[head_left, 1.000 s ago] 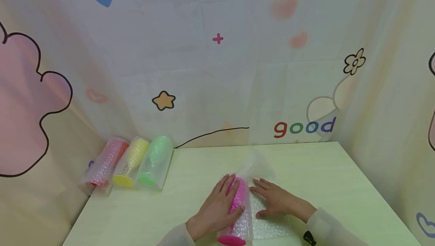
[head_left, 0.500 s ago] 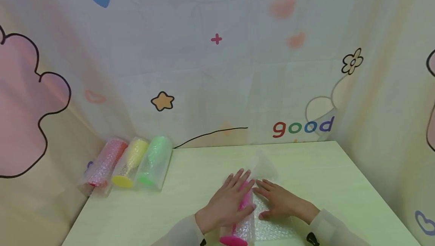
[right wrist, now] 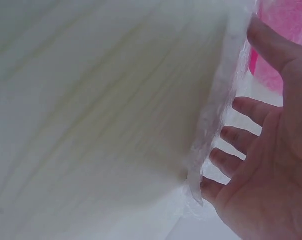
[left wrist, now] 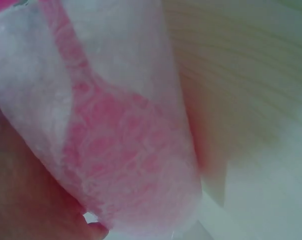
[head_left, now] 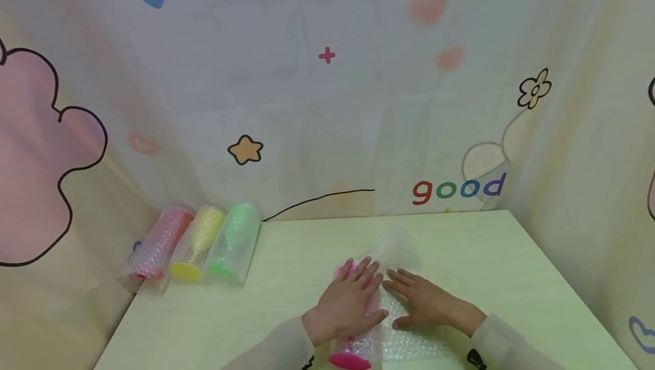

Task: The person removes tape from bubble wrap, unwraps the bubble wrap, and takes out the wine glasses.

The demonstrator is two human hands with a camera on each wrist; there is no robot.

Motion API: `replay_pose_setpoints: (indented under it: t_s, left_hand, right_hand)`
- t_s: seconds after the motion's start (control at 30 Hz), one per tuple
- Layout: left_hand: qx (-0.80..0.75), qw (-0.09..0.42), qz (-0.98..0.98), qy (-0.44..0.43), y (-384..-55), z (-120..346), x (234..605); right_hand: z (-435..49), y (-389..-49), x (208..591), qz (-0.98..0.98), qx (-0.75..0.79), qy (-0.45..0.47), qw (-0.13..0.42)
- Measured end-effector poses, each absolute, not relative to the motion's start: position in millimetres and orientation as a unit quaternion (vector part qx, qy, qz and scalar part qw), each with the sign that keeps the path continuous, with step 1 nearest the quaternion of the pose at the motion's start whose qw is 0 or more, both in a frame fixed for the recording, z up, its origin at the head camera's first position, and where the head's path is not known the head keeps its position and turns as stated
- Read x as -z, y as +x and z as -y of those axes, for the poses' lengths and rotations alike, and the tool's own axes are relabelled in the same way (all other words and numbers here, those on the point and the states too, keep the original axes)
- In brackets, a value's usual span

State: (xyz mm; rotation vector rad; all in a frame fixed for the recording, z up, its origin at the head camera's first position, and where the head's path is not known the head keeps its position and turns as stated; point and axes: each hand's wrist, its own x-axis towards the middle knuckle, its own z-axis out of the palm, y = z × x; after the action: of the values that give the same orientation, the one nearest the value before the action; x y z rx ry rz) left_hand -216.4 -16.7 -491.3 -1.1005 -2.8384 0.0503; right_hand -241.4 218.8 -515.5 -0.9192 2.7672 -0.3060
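A pink goblet (head_left: 350,361) lies on its side in bubble wrap (head_left: 411,348), foot towards me. The left wrist view shows its stem and bowl (left wrist: 116,135) through the wrap. My left hand (head_left: 349,306) rests across the wrapped bowl, fingers straight, covering much of it in the head view. Just right of the goblet, my right hand (head_left: 428,303) touches the loose part of the sheet with spread fingers. In the right wrist view the wrap's raised edge (right wrist: 215,100) stands by the fingertips, and part of the pink goblet (right wrist: 280,30) appears behind the thumb.
Three wrapped goblets lie side by side at the table's back left: red (head_left: 162,239), yellow (head_left: 199,239) and green (head_left: 236,239). Behind the table (head_left: 286,256) hangs a printed curtain (head_left: 307,103), with more cloth at both sides.
My left hand has slid right across the wrapped goblet, uncovering pink at the left of its fingers. The goblet's foot and my right hand stay nearly where they were.
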Motion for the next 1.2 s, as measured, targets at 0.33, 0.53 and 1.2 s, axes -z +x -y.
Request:
replay_pose_setpoints:
  t_s: [0.33,0.53,1.2]
  left_hand:
    - [0.031,0.039,0.938,-0.344,-215,38,495]
    - [0.056,0.046,0.939,-0.336,-211,56,496]
    - [0.088,0.087,0.931,-0.344,-208,73,486]
  right_hand:
    - [-223,-240,514,-0.939,0.112,-0.304,0.114]
    - [-225,-239,514,-0.938,0.108,-0.310,0.112]
    - [-232,-238,514,-0.940,0.111,-0.296,0.130]
